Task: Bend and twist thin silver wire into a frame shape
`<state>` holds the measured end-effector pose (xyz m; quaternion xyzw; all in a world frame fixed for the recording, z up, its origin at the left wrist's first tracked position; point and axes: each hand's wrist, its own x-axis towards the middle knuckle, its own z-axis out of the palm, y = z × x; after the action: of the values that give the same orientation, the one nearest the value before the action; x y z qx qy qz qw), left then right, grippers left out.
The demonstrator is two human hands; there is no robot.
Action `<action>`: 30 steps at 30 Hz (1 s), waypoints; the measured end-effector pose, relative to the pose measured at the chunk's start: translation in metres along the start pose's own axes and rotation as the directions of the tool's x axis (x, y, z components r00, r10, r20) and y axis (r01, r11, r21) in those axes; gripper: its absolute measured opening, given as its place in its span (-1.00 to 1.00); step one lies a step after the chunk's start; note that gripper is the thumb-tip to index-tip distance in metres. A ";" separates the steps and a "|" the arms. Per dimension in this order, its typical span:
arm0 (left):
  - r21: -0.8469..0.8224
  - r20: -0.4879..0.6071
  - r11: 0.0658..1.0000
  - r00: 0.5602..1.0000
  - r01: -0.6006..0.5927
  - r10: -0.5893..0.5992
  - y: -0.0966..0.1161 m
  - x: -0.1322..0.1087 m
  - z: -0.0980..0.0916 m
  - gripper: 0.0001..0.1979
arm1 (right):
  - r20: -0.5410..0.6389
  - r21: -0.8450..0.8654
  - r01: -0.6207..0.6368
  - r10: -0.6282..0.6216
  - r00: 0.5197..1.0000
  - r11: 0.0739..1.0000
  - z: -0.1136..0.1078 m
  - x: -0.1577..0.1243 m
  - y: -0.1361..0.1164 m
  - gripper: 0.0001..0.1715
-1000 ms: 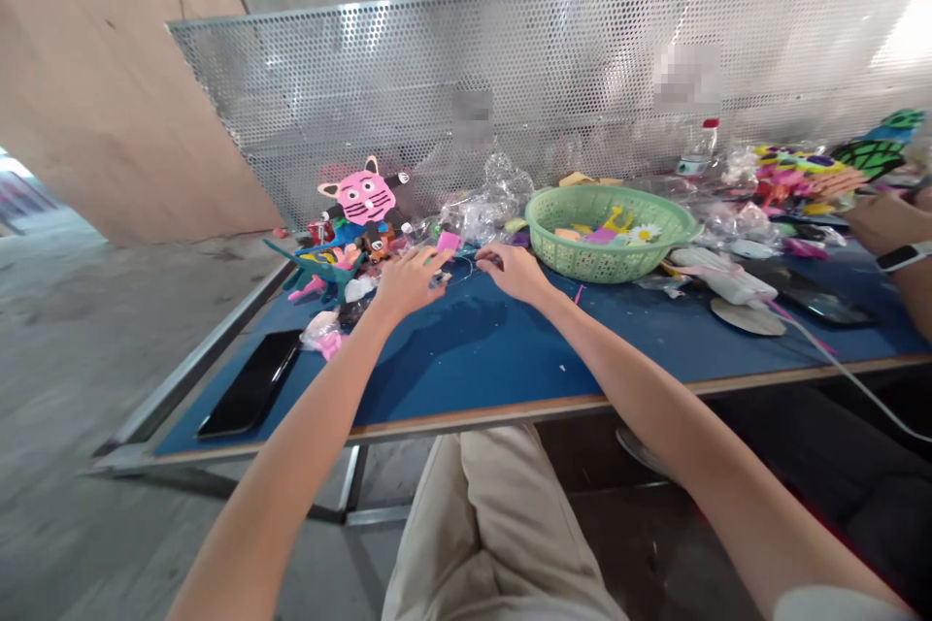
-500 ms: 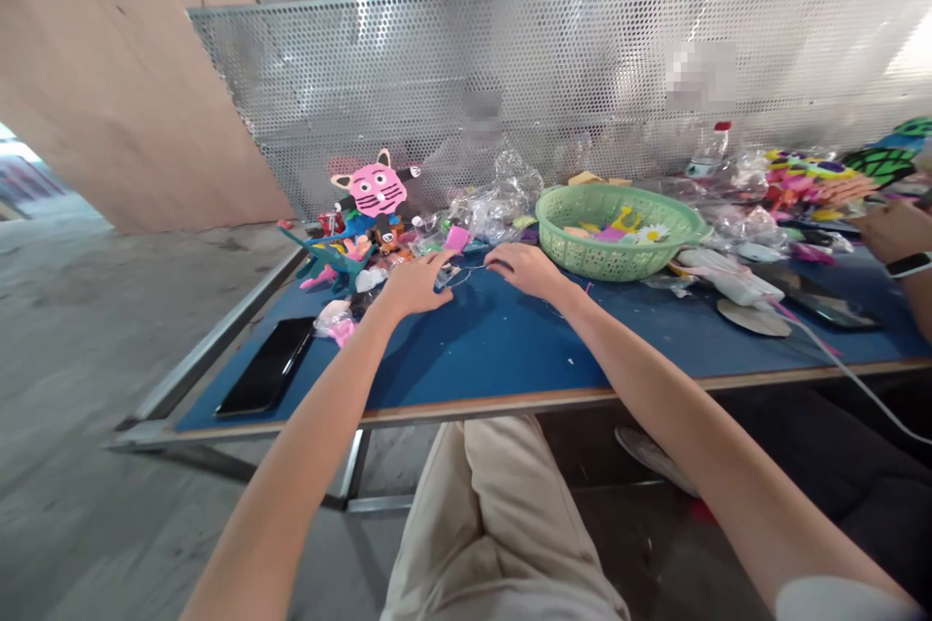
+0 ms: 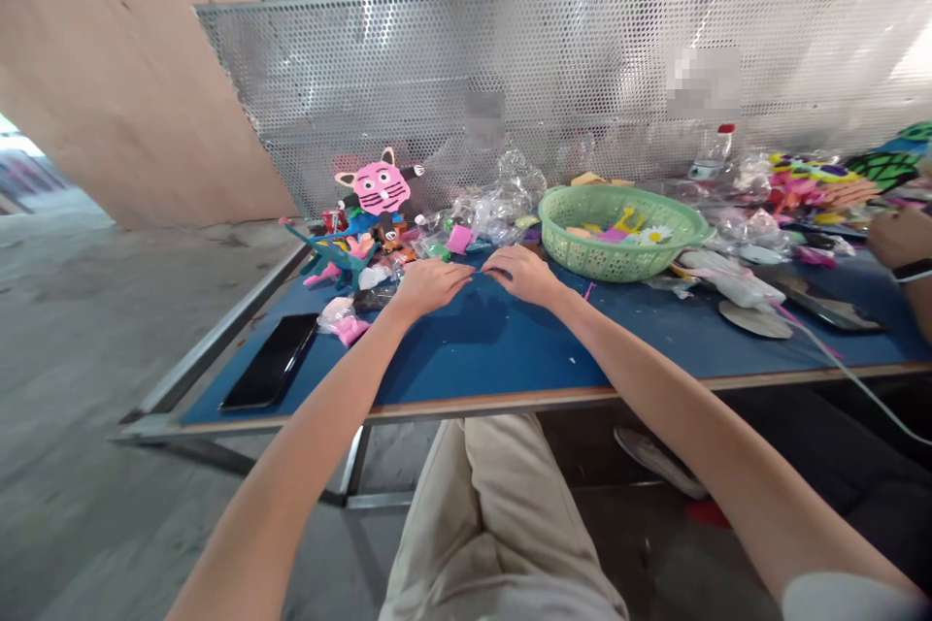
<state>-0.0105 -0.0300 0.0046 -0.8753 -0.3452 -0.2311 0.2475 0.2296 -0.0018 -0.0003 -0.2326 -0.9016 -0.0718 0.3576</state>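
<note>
The two hands are closer together than half a second ago: the gap then spanned by a thin pale strand is now narrow, with the fingertips nearly meeting over the blue tabletop. The left hand, whose thumb stood apart from its fingers earlier, now has its fingers drawn together and stretched toward the right; I cannot tell whether they pinch anything. The right hand is loosely curled, palm down, its bent fingers pointing left, and its grip is likewise hidden. Between the fingertips a small dark sliver shows, too tiny to identify. Just behind the left fingers lies a pink piece, about where it was, with a green piece beside it and crumpled clear plastic beyond. The green basket sits near the right hand, and the pink cat-faced figure stands behind the left, both unchanged.
</note>
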 end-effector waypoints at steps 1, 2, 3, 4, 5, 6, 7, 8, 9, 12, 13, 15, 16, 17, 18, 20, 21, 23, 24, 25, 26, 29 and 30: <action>0.027 -0.004 1.000 1.000 -0.013 0.013 0.001 0.001 -0.001 -0.67 | 0.001 0.002 0.001 -0.001 1.000 1.000 0.001 0.000 0.000 -0.79; 0.051 -0.003 0.998 1.000 -0.029 0.029 0.002 0.001 -0.002 -0.68 | 0.004 0.003 0.005 -0.005 1.000 1.000 0.001 -0.001 0.000 -0.78; 0.070 0.004 0.996 0.999 -0.050 0.050 0.002 0.001 -0.002 -0.68 | 0.010 0.001 0.012 -0.012 1.000 1.000 0.001 -0.001 0.001 -0.78; 0.082 0.015 0.994 0.997 -0.075 0.074 0.002 0.000 -0.001 -0.69 | 0.021 -0.002 0.023 -0.023 1.000 1.000 0.002 -0.001 0.002 -0.78; 0.086 0.027 0.991 0.994 -0.103 0.101 0.001 0.000 0.001 -0.69 | 0.037 -0.006 0.037 -0.036 0.999 0.999 0.002 -0.001 0.003 -0.77; 0.082 0.039 0.988 0.991 -0.131 0.128 0.001 -0.001 0.004 -0.69 | 0.056 -0.009 0.050 -0.050 0.997 0.999 0.002 -0.001 0.004 -0.76; 0.071 0.052 0.986 0.987 -0.154 0.150 0.001 -0.002 0.007 -0.69 | 0.078 -0.012 0.065 -0.064 0.995 0.998 0.002 -0.002 0.006 -0.75; 0.056 0.070 0.984 0.984 -0.167 0.163 0.001 -0.003 0.011 -0.68 | 0.104 -0.014 0.080 -0.078 0.991 0.997 0.002 -0.002 0.008 -0.75; 0.042 0.094 0.985 0.982 -0.170 0.165 0.002 -0.004 0.014 -0.67 | 0.132 -0.018 0.094 -0.091 0.987 0.995 0.002 -0.003 0.010 -0.75; -0.011 0.194 0.989 0.970 -0.150 0.149 0.007 -0.007 0.019 -0.62 | 0.217 -0.071 0.144 -0.126 0.968 0.987 0.006 -0.008 0.015 -0.75; -0.036 0.230 0.989 0.962 -0.145 0.149 0.008 -0.008 0.019 -0.60 | 0.249 -0.100 0.176 -0.147 0.957 0.979 0.008 -0.011 0.016 -0.74; -0.084 0.296 0.986 0.941 -0.143 0.162 0.010 -0.010 0.016 -0.55 | 0.322 -0.148 0.269 -0.211 0.923 0.952 0.010 -0.015 0.018 -0.70; -0.099 0.328 0.985 0.930 -0.141 0.166 0.011 -0.012 0.013 -0.52 | 0.356 -0.162 0.317 -0.244 0.902 0.935 0.011 -0.017 0.018 -0.68; -0.106 0.358 0.985 0.919 -0.137 0.166 0.012 -0.013 0.011 -0.49 | 0.386 -0.174 0.359 -0.272 0.881 0.917 0.010 -0.019 0.018 -0.66; -0.108 0.385 0.985 0.908 -0.133 0.165 0.012 -0.014 0.009 -0.47 | 0.411 -0.187 0.392 -0.291 0.864 0.901 0.009 -0.020 0.018 -0.65; -0.116 0.423 0.984 0.890 -0.133 0.170 0.012 -0.014 0.005 -0.42 | 0.444 -0.225 0.426 -0.297 0.845 0.876 0.005 -0.020 0.016 -0.66; -0.126 0.433 0.982 0.883 -0.137 0.179 0.012 -0.013 0.003 -0.41 | 0.459 -0.240 0.437 -0.295 0.838 0.867 0.002 -0.020 0.016 -0.68; -0.148 0.440 0.977 0.875 -0.151 0.202 0.010 -0.012 0.002 -0.40 | 0.480 -0.251 0.453 -0.296 0.826 0.856 -0.005 -0.020 0.014 -0.69; -0.155 0.442 0.975 0.872 -0.157 0.211 0.010 -0.011 0.001 -0.39 | 0.487 -0.246 0.459 -0.301 0.820 0.854 -0.009 -0.020 0.014 -0.69; -0.159 0.445 0.974 0.869 -0.164 0.219 0.009 -0.009 0.001 -0.37 | 0.492 -0.235 0.463 -0.306 0.815 0.855 -0.011 -0.021 0.014 -0.68; -0.163 0.448 0.972 0.865 -0.170 0.226 0.008 -0.008 0.001 -0.36 | 0.493 -0.220 0.461 -0.310 0.813 0.860 -0.014 -0.022 0.015 -0.68; -0.183 0.446 0.964 0.858 -0.191 0.254 0.006 -0.005 0.000 -0.33 | 0.490 -0.158 0.413 -0.292 0.822 0.897 -0.020 -0.030 0.024 -0.68; -0.192 0.441 0.961 0.857 -0.199 0.266 0.005 -0.004 0.000 -0.32 | 0.491 -0.132 0.384 -0.277 0.826 0.914 -0.022 -0.034 0.028 -0.69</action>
<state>-0.0097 -0.0354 0.0006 -0.9554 -0.2688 -0.0076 0.1224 0.2779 0.0039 -0.0084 -0.1213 -0.9729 -0.1770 0.0861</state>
